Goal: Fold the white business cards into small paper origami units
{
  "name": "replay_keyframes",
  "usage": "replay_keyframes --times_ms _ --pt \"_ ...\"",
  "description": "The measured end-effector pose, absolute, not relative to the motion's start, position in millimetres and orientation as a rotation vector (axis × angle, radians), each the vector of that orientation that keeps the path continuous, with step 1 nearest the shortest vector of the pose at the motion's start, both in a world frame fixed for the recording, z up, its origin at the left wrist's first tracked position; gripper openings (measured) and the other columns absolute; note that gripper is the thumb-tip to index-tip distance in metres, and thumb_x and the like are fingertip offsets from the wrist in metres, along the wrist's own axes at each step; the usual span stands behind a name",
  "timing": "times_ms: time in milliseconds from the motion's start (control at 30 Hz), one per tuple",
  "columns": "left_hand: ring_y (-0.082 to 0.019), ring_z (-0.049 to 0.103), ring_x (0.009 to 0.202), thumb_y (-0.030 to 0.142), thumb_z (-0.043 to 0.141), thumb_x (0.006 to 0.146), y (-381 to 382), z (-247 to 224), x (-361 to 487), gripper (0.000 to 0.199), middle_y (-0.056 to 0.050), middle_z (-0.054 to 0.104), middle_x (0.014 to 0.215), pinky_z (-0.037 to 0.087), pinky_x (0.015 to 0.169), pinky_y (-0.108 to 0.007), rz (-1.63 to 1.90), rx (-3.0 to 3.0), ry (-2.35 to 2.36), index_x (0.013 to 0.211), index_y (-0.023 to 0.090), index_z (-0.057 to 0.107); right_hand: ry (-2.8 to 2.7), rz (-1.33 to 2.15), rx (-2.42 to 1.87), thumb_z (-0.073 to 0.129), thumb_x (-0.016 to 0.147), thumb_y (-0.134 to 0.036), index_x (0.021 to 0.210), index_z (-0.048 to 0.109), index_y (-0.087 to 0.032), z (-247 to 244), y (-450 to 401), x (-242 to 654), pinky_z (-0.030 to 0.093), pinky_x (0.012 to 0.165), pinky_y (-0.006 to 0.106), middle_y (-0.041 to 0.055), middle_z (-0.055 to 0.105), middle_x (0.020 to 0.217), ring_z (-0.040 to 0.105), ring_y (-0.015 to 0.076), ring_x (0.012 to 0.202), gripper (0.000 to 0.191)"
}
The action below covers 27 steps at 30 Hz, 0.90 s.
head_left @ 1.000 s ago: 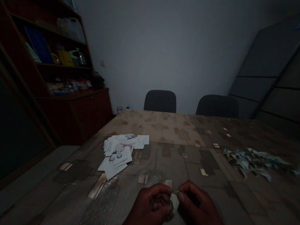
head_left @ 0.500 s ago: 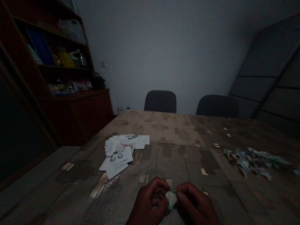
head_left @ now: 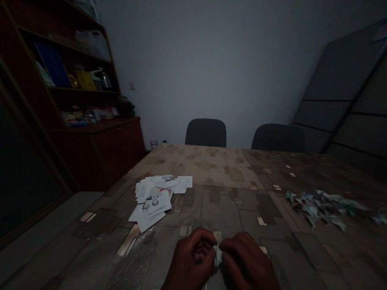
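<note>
Close to the near edge of the table, a small folded piece of pale paper (head_left: 219, 256) is pinched between my two hands. My left hand (head_left: 194, 261) is closed, its thumb and fingertips on the paper's left side. From the other side my right hand (head_left: 248, 263) closes over it, thumb and index finger pressed on the paper and covering much of it. Off to the right lies a loose heap of folded paper pieces (head_left: 332, 207), pale with greenish and brownish patches. Left of my hands is a spread pile of white printed cards (head_left: 156, 203).
A patterned cloth covers the table (head_left: 211, 167). Two dark chairs, one left (head_left: 205, 132) and one right (head_left: 278, 137), stand at its far side against the wall. A reddish-brown cabinet (head_left: 117, 146) with filled shelves is at the left. Grey panels (head_left: 329, 82) stand at the right.
My right hand has moved left and rolled over the folded paper, so less of it shows. My left hand stays nearly in place. The view has shifted slightly.
</note>
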State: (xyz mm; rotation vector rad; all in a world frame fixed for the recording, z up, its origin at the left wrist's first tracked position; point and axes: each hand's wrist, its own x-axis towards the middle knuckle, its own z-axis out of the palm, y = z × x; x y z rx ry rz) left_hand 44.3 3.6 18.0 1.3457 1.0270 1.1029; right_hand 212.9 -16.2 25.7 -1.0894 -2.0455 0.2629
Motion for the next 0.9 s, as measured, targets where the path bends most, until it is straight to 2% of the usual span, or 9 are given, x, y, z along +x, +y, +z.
replay_keyframes --times_ms 167,367,533,700,900 --pt "-0.011 0.055 0.057 0.01 0.058 0.074 2.2 22.0 43.1 0.007 0.004 0.057 0.062 0.045 0.053 -0.018 1.129 1.393 1.074 0.076 0.016 0.061 -2.1 0.288 -1.154 0.05 0.09 -0.014 0.096 0.058 -0.021 26.1 -15.7 210.7 0.049 0.07 0.031 0.0039 0.067 0.085 0.064 0.02 0.077 0.012" --pt "-0.012 0.058 0.057 0.01 0.056 0.074 3.2 21.5 43.7 0.011 0.003 0.059 0.064 0.046 0.052 -0.018 1.138 1.419 1.132 0.078 0.016 0.064 -2.037 0.41 -1.268 0.05 0.088 -0.017 0.08 0.055 -0.02 26.7 -16.6 208.8 0.046 0.059 0.025 0.0009 0.062 0.073 0.062 0.0168 0.065 0.01" --pt "-0.013 0.063 0.057 0.009 0.052 0.073 4.6 13.5 43.7 0.022 -0.002 0.064 0.076 0.05 0.054 -0.021 1.14 1.469 1.009 0.084 0.015 0.07 -1.955 0.493 -1.294 0.05 0.086 -0.017 0.081 0.058 -0.02 24.6 -14.8 211.3 0.047 0.063 0.026 0.0005 0.064 0.074 0.063 0.0168 0.067 0.009" --pt "-0.012 0.064 0.054 0.008 0.052 0.073 8.5 16.3 41.9 0.024 -0.004 0.065 0.079 0.051 0.053 -0.022 1.195 1.545 0.961 0.083 0.014 0.072 -1.92 0.528 -1.263 0.049 0.088 -0.02 0.082 0.058 -0.02 27.1 -12.8 214.4 0.048 0.064 0.027 0.0014 0.065 0.076 0.064 0.018 0.07 0.011" --pt "-0.017 0.066 0.07 0.005 0.06 0.071 9.5 26.6 41.2 0.017 -0.004 0.07 0.072 0.047 0.064 -0.023 1.276 1.749 1.034 0.071 0.016 0.072 -1.908 0.517 -1.304 0.057 0.086 -0.024 0.09 0.061 -0.02 29.0 -11.9 216.9 0.05 0.066 0.029 0.002 0.067 0.078 0.066 0.0192 0.07 0.007"
